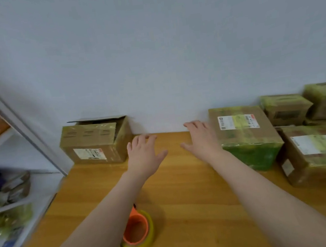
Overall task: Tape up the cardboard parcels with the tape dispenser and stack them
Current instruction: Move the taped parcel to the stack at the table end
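Both hands over the counter, fingers spread, holding nothing: left hand, right hand just beside a taped box. Open-flapped box far left by the wall. Tape dispenser near, beneath the left forearm.

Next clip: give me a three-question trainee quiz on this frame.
1. True or false: the left hand holds the tape dispenser.
2. Where is the box with a raised flap? A: at the left, by the wall; B: far right; C: under the hands.
3. Fill in: the dispenser lies on the ___.
Key: 1 false; 2 A; 3 table.
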